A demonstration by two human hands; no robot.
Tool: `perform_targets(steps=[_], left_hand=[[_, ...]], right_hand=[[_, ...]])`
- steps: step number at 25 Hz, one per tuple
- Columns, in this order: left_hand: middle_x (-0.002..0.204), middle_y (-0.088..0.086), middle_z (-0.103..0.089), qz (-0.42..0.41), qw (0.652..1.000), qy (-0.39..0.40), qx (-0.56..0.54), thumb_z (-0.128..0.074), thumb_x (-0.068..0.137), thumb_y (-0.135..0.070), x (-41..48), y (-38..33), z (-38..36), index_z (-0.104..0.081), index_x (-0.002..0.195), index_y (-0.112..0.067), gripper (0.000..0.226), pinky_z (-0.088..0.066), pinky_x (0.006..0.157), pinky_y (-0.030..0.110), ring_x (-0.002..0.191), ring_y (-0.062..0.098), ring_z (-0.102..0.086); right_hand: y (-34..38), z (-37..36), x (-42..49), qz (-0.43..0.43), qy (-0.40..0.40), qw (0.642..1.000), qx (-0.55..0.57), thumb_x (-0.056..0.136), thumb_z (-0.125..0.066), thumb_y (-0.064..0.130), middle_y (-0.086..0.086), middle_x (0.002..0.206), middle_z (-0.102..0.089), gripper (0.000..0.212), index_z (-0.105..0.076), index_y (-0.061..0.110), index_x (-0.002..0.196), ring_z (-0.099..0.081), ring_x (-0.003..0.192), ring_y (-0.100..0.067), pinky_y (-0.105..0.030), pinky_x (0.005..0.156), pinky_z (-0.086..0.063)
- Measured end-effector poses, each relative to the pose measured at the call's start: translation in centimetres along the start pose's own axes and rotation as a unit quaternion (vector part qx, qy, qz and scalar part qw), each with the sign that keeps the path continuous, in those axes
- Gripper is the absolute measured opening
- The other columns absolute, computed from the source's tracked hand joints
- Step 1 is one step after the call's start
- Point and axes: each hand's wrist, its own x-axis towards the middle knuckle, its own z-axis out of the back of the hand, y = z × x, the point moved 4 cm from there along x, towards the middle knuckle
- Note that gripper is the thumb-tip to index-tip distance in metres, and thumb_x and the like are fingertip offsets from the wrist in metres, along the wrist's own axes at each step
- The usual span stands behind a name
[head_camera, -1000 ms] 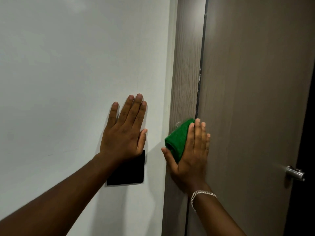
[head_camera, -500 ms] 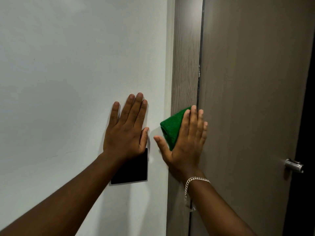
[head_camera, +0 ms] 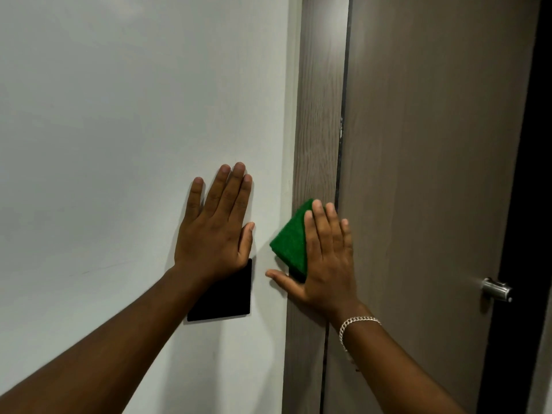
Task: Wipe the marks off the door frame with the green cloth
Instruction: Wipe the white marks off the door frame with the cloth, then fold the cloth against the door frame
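A folded green cloth (head_camera: 291,239) is pressed flat against the brown wood-grain door frame (head_camera: 319,115) under my right hand (head_camera: 327,258). The fingers lie stretched over the cloth and the thumb sticks out to the left. The cloth's left corner hangs past the frame's edge over the wall. A small pale mark (head_camera: 341,128) shows higher up on the frame's right edge by the door gap. My left hand (head_camera: 216,222) rests flat on the white wall (head_camera: 119,130), fingers apart, holding nothing.
A black square wall plate (head_camera: 228,297) sits just below my left hand. Right of the frame is the brown door (head_camera: 433,159) with a metal handle (head_camera: 495,289) near its right edge. A dark strip runs down the far right.
My right hand slid the cloth up the frame from one second ago, then slightly down and left again. My left hand stayed flat on the wall.
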Motion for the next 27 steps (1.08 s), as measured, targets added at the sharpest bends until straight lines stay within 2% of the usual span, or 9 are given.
perform_targets(steps=[5, 11, 15, 17, 20, 22, 24, 25, 27], left_hand=[[0.168, 0.01, -0.003, -0.002, 1.0, 0.001, -0.011, -0.033, 0.093, -0.045, 0.1, 0.1, 0.1, -0.004, 0.157, -0.011, 0.078, -0.007, 0.125, 0.054, 0.155, 0.026, 0.0], [0.168, 0.01, -0.003, -0.006, 1.0, -0.003, -0.01, -0.031, 0.092, -0.046, 0.4, 0.2, -0.3, -0.005, 0.157, -0.011, 0.078, -0.007, 0.124, 0.054, 0.155, 0.026, -0.002], [0.168, 0.011, 0.001, -0.002, 0.998, 0.049, -0.044, -0.028, 0.091, -0.043, 0.1, -0.7, 0.3, -0.004, 0.157, -0.011, 0.077, -0.003, 0.124, 0.053, 0.155, 0.026, 0.003], [0.167, 0.009, -0.002, -0.043, 0.99, 0.082, -0.105, -0.026, 0.088, -0.039, -1.5, -3.2, 0.5, -0.01, 0.157, -0.013, 0.075, 0.001, 0.124, 0.05, 0.154, 0.024, 0.004], [0.166, 0.002, -0.012, -0.015, 0.953, 0.14, -0.268, -0.025, 0.087, -0.033, -4.9, -6.8, 0.9, -0.022, 0.155, -0.015, 0.07, 0.003, 0.127, 0.038, 0.154, 0.014, 0.004], [0.158, 0.005, -0.038, 0.07, 0.928, 0.131, -0.34, -0.035, 0.087, -0.026, -7.2, -8.6, 1.5, -0.039, 0.149, -0.011, 0.064, -0.013, 0.126, 0.037, 0.153, 0.018, -0.016], [0.14, 0.003, -0.057, 0.127, 0.914, 0.122, -0.365, -0.039, 0.088, -0.029, -9.6, -10.3, 1.6, -0.047, 0.141, -0.011, 0.056, -0.037, 0.117, 0.039, 0.139, 0.022, -0.042], [0.136, -0.004, -0.056, 0.153, 0.898, 0.138, -0.389, -0.039, 0.091, -0.034, -10.6, -11.0, 1.5, -0.043, 0.143, -0.015, 0.056, -0.043, 0.111, 0.035, 0.132, 0.017, -0.046], [0.132, -0.016, -0.05, 0.23, 0.834, 0.176, -0.47, -0.049, 0.095, -0.039, -12.2, -12.2, 0.9, -0.038, 0.146, -0.022, 0.055, -0.046, 0.102, 0.021, 0.123, 0.008, -0.05]], right_hand=[[-0.6, 1.2, 5.3, -0.061, -0.053, 0.996, 0.025, 0.076, -0.048, 0.083, -0.013, 0.164, -0.019, 0.111, -0.019, 0.007, 0.153, -0.009, 0.154, -0.026, -0.047, 0.126, -0.005], [0.0, 0.7, 5.1, -0.039, -0.072, 0.997, 0.009, 0.081, -0.047, 0.077, -0.014, 0.163, -0.021, 0.102, -0.023, 0.008, 0.152, -0.012, 0.153, -0.028, -0.05, 0.125, -0.009], [0.9, 0.1, 1.3, -0.022, -0.002, 1.0, 0.01, 0.081, -0.047, 0.076, -0.015, 0.164, -0.016, 0.103, -0.02, 0.006, 0.152, -0.009, 0.154, -0.03, -0.051, 0.125, -0.01], [0.9, 0.3, -1.1, -0.01, 0.045, 0.999, 0.002, 0.08, -0.049, 0.074, -0.015, 0.164, -0.011, 0.106, -0.016, 0.006, 0.153, -0.005, 0.154, -0.031, -0.051, 0.125, -0.009], [1.3, 0.2, -4.6, -0.014, 0.127, 0.992, 0.001, 0.079, -0.049, 0.071, -0.015, 0.164, -0.005, 0.106, -0.008, 0.006, 0.154, 0.001, 0.154, -0.031, -0.05, 0.123, -0.007], [1.7, 0.5, -6.4, -0.032, 0.174, 0.984, 0.011, 0.086, -0.038, 0.065, -0.015, 0.165, -0.001, 0.097, -0.004, 0.006, 0.154, 0.003, 0.154, -0.031, -0.048, 0.123, -0.005], [2.3, 0.9, -7.9, -0.047, 0.217, 0.975, 0.0, 0.089, -0.03, 0.054, -0.015, 0.165, 0.004, 0.086, -0.001, 0.005, 0.154, 0.0, 0.154, -0.032, -0.048, 0.121, -0.007], [2.4, 1.0, -8.5, -0.051, 0.232, 0.971, -0.003, 0.089, -0.029, 0.05, -0.014, 0.165, 0.006, 0.084, 0.001, 0.005, 0.154, -0.001, 0.153, -0.033, -0.047, 0.121, -0.007], [2.6, 1.2, -9.5, -0.042, 0.282, 0.958, 0.028, 0.086, -0.038, 0.049, -0.012, 0.164, 0.017, 0.092, 0.012, 0.009, 0.153, 0.012, 0.153, -0.03, -0.047, 0.125, -0.002]])
